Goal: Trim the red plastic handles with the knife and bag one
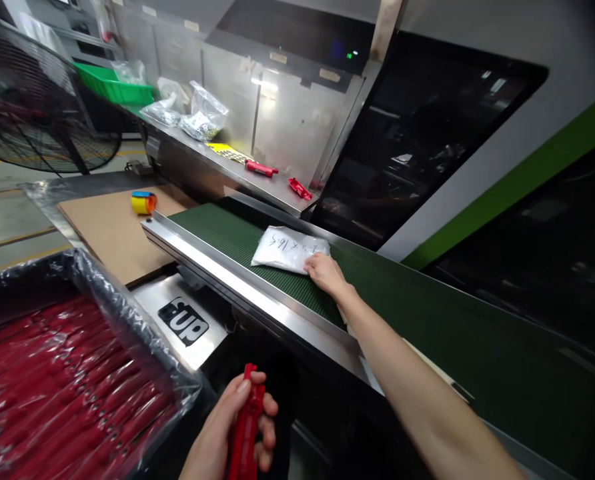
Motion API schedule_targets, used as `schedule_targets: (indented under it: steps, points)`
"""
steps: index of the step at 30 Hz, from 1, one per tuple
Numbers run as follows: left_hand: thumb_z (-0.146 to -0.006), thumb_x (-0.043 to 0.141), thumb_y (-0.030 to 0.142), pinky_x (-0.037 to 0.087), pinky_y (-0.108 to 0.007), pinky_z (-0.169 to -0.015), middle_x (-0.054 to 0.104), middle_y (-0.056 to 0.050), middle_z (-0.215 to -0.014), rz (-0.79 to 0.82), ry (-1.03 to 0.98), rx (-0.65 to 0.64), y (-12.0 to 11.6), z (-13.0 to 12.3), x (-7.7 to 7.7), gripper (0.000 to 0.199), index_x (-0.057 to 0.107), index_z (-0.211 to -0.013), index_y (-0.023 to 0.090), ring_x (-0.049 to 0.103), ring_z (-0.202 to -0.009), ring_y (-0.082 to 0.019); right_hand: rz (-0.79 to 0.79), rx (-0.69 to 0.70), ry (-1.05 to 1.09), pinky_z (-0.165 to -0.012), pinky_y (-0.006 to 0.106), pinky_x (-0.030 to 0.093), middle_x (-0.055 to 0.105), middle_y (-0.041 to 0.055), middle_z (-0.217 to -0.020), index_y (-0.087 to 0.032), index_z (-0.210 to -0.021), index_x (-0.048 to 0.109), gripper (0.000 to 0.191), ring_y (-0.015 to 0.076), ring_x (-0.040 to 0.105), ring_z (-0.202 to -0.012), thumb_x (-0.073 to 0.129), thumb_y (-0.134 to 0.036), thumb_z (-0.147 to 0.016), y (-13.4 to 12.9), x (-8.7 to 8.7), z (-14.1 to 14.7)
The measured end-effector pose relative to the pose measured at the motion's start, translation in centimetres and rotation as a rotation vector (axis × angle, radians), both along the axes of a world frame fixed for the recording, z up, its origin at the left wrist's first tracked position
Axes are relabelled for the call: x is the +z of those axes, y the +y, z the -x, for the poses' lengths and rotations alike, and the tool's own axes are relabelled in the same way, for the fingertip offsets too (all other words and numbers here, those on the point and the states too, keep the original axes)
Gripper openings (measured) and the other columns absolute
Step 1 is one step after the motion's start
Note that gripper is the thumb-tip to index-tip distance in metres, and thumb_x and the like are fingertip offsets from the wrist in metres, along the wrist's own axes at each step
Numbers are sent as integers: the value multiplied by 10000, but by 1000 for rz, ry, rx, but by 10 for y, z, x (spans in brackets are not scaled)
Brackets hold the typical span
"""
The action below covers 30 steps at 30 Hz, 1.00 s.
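Observation:
My left hand (pixel 235 427) is low at the bottom centre, its fingers closed around a narrow red plastic part (pixel 246 427) held upright. My right hand (pixel 325 272) reaches out over the green conveyor belt (pixel 217 233) and rests on the near corner of a small white bag (pixel 288 249) with handwriting on it; whether the fingers pinch the bag or only touch it is unclear. The bag lies flat on the belt.
A bin lined with clear plastic (pixel 127 320) at lower left holds several red parts (pixel 52 393). A steel rail (pixel 247 293) edges the belt. Behind are a metal shelf (pixel 212 157) with two red parts, clear bags (pixel 202 113), a green tray (pixel 110 83), tape rolls (pixel 144 201) and a fan (pixel 32 100).

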<state>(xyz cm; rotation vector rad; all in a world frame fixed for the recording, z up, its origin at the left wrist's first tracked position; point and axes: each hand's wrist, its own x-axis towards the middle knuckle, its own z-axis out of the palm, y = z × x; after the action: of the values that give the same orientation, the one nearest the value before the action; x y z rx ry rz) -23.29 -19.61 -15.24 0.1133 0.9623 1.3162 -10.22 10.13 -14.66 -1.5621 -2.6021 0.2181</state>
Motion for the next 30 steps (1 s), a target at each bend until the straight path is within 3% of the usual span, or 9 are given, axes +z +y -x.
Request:
schedule_targets:
  steps: [5, 12, 21, 26, 30]
  points:
    - [-797, 703, 386, 409, -199, -362, 659, -23, -697, 3, -49, 4, -2, 11, -18, 377, 488, -1047, 203, 580, -455, -150, 38, -79, 16, -864, 402, 531, 618, 73, -1131, -148, -1128, 607, 283, 193, 615, -992, 581, -364, -947, 17, -11, -2]
    - [-814, 688, 391, 459, -241, -423, 665, -23, -702, 12, -94, -34, -1, 12, -40, 372, 478, -1060, 208, 633, -503, -179, 46, -50, 15, -845, 384, 537, 628, 63, -1102, -149, -1105, 617, 277, 185, 623, -957, 569, -375, -953, 27, -5, -12]
    - [-836, 651, 442, 441, -231, -432, 657, -32, -726, 32, -57, -53, -1, 7, -36, 404, 486, -1109, 195, 632, -538, -175, -9, -3, -37, -848, 386, 537, 624, 69, -1110, -153, -1118, 610, 273, 181, 620, -959, 567, -367, -955, 31, 0, -11]
    - [-847, 635, 450, 431, -231, -435, 651, -29, -718, 42, -47, -53, 0, 5, -34, 406, 466, -1118, 198, 637, -559, -182, -57, 121, -95, -879, 412, 528, 601, 84, -1177, -161, -1208, 571, 327, 198, 611, -1012, 560, -372, -959, 12, 6, -10]
    - [-787, 692, 505, 416, -224, -431, 652, -24, -696, 45, -49, -39, 2, 2, -34, 488, 465, -1091, 198, 639, -569, -187, -99, 204, -213, -896, 425, 521, 582, 90, -1217, -171, -1204, 578, 326, 211, 594, -1051, 572, -375, -950, -7, 0, 3]
